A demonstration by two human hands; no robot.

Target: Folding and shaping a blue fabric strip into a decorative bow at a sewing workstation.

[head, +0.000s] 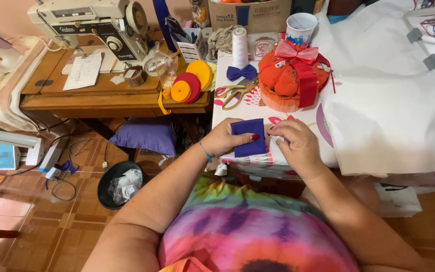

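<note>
Both my hands pinch a folded blue fabric piece at the table's near edge.

The white table carries it. My left hand grips the blue fabric piece from its left, thumb on top; my right hand closes on its right edge. An orange pincushion, scissors and a blue bow lie beyond.

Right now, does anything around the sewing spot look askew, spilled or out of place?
Nothing looks spilled or damaged. Both hands, left hand and right hand, hold a blue fabric piece at the table edge. One oddity: a yellow ribbon from the rolls dangles over the wooden sewing table.
</note>
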